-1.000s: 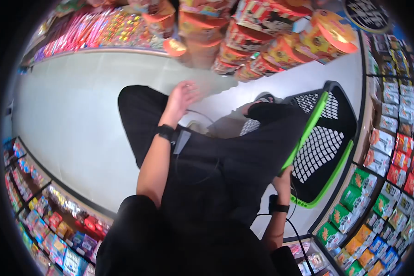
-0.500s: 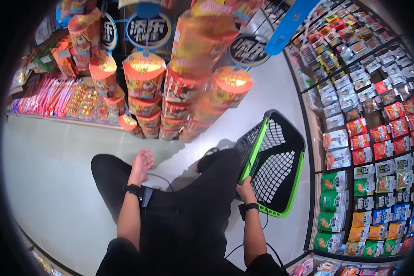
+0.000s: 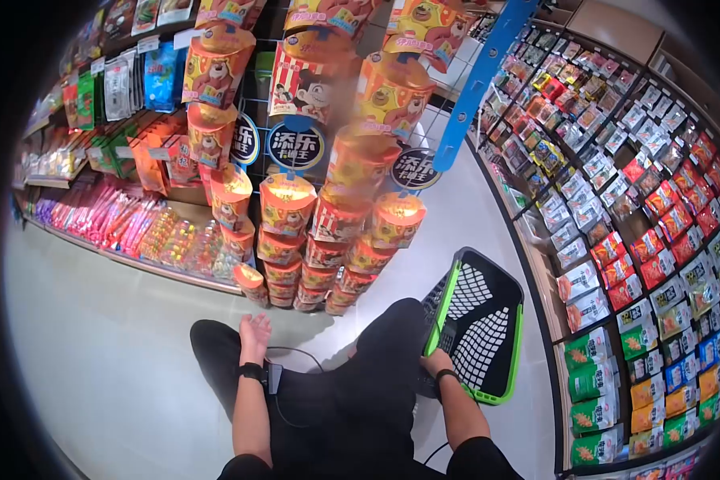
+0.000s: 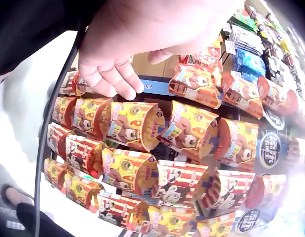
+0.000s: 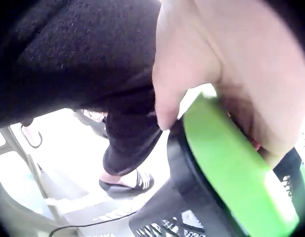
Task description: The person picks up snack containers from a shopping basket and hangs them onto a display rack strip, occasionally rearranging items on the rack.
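Observation:
My right hand point(image 3: 436, 364) grips the green rim point(image 5: 231, 163) of a black shopping basket point(image 3: 507, 308) on the floor beside my right leg. In the right wrist view the thumb lies on the near side of that rim and the fingers curl over its far side. Above my left knee, my left hand point(image 3: 254, 338) holds nothing, its fingers loosely bent. Beyond it hang rows of orange and red-striped snack tubs point(image 3: 286, 206) printed with cartoon characters. In the left wrist view the left fingertips overlap the blue strip near several hanging tubs point(image 4: 135, 123).
A low shelf point(image 3: 136, 258) with pink sticks and candy runs along the left. To the right stands a tall rack point(image 3: 558, 356) of bagged snacks. A blue strip point(image 3: 480, 88) hangs by the tubs, and a black cable point(image 4: 43, 148) trails from the left wrist.
The head view has tilted up, bringing more of the tubs and racks into sight. My left hand stays raised near the knee; the right keeps its grip on the basket rim.

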